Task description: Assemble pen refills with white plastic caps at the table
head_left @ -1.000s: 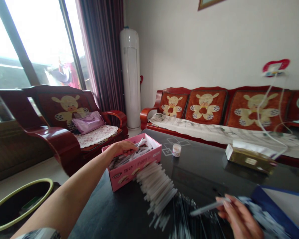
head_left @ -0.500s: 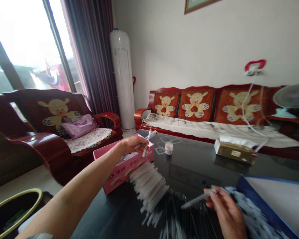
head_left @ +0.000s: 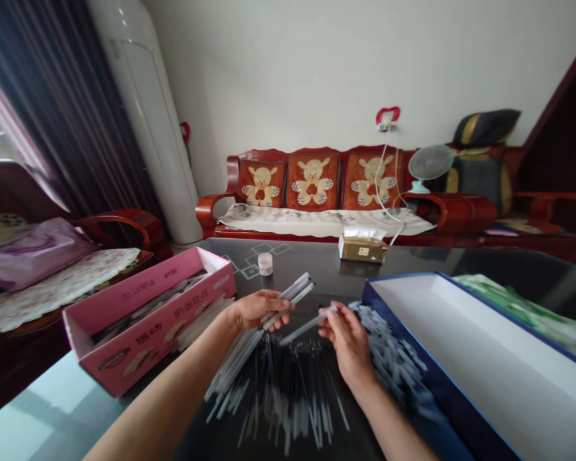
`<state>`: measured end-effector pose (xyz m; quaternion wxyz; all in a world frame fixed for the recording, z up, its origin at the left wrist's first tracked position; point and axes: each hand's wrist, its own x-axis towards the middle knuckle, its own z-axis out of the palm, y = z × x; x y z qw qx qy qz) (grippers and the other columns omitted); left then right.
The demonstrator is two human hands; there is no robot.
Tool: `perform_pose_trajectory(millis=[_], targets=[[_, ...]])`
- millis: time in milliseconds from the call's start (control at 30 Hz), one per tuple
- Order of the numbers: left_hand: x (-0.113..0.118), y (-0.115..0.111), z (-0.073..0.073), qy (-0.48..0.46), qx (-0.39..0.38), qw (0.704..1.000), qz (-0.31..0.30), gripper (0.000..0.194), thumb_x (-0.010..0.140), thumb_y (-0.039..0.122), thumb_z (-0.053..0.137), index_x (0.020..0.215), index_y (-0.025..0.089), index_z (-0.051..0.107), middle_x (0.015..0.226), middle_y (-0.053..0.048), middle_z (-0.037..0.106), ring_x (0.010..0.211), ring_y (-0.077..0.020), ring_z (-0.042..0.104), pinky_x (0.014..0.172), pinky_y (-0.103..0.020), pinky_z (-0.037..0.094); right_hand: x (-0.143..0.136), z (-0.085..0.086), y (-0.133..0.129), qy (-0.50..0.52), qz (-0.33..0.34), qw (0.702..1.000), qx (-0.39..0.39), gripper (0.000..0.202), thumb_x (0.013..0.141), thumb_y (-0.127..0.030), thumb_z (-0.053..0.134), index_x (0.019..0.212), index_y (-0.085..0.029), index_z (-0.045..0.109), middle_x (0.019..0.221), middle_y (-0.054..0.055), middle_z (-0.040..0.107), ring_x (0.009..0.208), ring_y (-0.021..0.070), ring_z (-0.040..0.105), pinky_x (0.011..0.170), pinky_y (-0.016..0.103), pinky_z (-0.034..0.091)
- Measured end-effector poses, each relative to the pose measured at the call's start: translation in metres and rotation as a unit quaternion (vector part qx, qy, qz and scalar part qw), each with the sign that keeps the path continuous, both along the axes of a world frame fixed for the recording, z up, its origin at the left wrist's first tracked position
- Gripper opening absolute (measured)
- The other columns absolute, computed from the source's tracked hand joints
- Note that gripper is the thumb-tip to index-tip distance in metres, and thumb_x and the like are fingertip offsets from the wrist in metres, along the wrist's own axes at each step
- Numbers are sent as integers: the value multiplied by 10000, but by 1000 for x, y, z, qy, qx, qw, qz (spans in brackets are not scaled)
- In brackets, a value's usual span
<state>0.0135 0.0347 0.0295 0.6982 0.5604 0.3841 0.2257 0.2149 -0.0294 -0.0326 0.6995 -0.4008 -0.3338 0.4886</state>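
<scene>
My left hand [head_left: 264,310] is closed round a few translucent tubes [head_left: 297,289] with dark tips, above the table's middle. Between the fingers of my right hand [head_left: 348,339] is a single slim tube [head_left: 303,328], slanting down to the left. Below both hands lie many thin clear sticks [head_left: 292,397] and a pile of whitish tubes [head_left: 233,365]. The pink box [head_left: 148,320], left of my left hand, holds more long pieces. Small clear pieces [head_left: 393,352] are heaped right of my right hand, against the blue box [head_left: 461,390].
A small round jar [head_left: 265,264] and a tissue box [head_left: 363,248] stand farther back on the dark table [head_left: 312,256]. Green-and-white packaging [head_left: 523,307] lies beyond the blue box. A sofa [head_left: 211,208] and a fan [head_left: 431,163] are behind.
The view has turned right, showing more of the blue box. My left hand has moved from over the pink box to near my right hand, still with tubes in it.
</scene>
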Motion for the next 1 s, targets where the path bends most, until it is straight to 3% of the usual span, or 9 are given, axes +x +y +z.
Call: perform_pose_trajectory(millis=[300,400,600,867,1000], targets=[[19,-10,-28,-14,7,1000,-6,370,651,436,743,753,103,616,609,12,574,442,-44,475,406,-169,346,3,0,5,36,11,999,-6,420,652,-374,757,1003,-200,605,823,2,671,679,116,615,542,213,510],[21,-11,-32,-19,10,1000,-8,396,631,434,757,814,101,643,588,23,568,427,-43,455,405,-175,330,4,0,4,32,20,999,-6,418,656,-360,756,1015,-201,615,816,-7,654,694,118,615,547,216,516],[22,-10,-30,5,1,999,-39,431,663,443,726,935,121,639,725,-43,671,510,-102,576,435,-196,400,6,-2,6,30,26,999,-2,392,652,-366,756,979,-194,627,819,-2,650,701,116,612,547,209,514],[23,-17,-30,-5,19,999,-33,313,689,393,707,777,101,635,698,-54,668,495,-92,568,408,-185,382,5,0,6,37,27,999,-1,388,649,-360,754,986,-211,631,828,-3,646,719,119,598,556,216,514],[24,-20,-32,-18,28,999,-26,286,703,368,703,774,97,644,708,-58,669,511,-87,570,422,-178,387,1,2,3,35,65,997,-6,290,672,-363,741,887,-193,646,821,1,637,744,119,592,563,201,501]])
